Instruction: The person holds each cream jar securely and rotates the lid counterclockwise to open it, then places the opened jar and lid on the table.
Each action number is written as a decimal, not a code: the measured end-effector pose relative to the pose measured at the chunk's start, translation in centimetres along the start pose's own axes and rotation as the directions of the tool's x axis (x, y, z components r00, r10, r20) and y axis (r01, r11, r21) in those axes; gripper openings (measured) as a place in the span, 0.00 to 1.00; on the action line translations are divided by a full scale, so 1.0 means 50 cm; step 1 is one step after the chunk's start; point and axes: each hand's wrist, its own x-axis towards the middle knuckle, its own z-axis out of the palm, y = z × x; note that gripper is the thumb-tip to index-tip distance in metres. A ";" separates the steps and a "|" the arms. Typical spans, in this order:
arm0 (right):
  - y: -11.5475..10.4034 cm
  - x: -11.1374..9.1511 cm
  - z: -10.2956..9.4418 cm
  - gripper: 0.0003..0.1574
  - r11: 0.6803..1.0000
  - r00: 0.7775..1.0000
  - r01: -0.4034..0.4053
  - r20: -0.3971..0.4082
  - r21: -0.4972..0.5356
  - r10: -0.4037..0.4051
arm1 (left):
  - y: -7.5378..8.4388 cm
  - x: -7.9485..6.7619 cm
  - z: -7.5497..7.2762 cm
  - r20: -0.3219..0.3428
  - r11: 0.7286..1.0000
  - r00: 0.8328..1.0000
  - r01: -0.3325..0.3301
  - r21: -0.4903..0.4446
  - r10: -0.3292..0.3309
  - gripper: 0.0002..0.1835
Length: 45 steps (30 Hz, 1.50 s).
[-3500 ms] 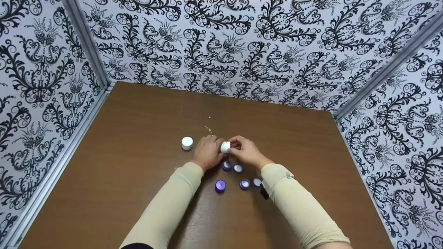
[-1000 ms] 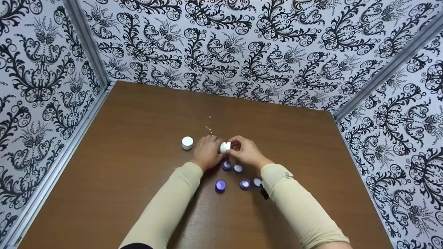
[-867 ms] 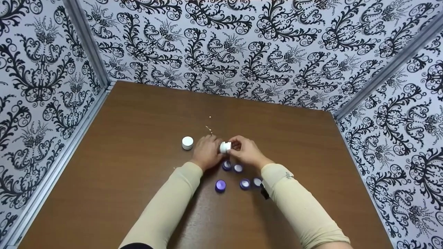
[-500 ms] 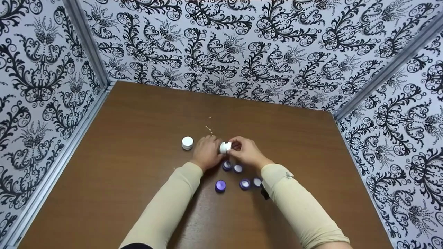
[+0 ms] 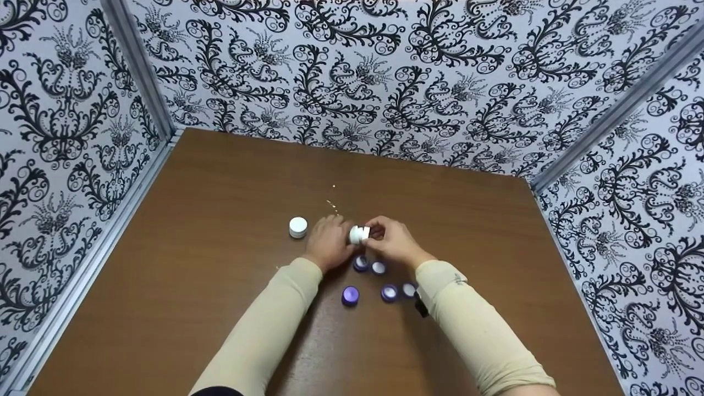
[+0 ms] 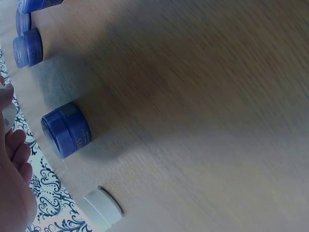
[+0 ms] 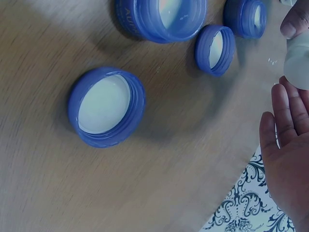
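Two hands meet at the table's middle over a small white cosmetic jar (image 5: 355,235). My left hand (image 5: 330,242) grips the body of it, back of the hand up, with most of its fingers hidden. My right hand (image 5: 395,242) pinches the white lid (image 5: 366,234) between thumb and fingers, and a narrow step shows between lid and body. Just below the hands are an open purple jar (image 5: 361,263) and its upturned lid (image 5: 378,268). To the left stands a second white jar (image 5: 298,227) with its top on.
Nearer the front, a capped purple jar (image 5: 350,296) stands left of another open purple jar (image 5: 389,292). An upturned purple lid (image 5: 409,290) lies close to the right sleeve (image 5: 440,283). Small pale specks (image 5: 333,204) dot the brown table (image 5: 220,181). Patterned walls enclose the back and sides.
The white lid has shifted slightly right, away from the jar body, so the step between them is wider. The left hand and the things on the table look unmoved.
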 end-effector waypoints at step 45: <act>0.015 0.010 0.006 0.17 0.969 0.993 -0.110 0.008 -0.222 0.115 | -0.011 -0.006 0.003 0.018 1.000 0.999 0.031 -0.003 -0.031 0.23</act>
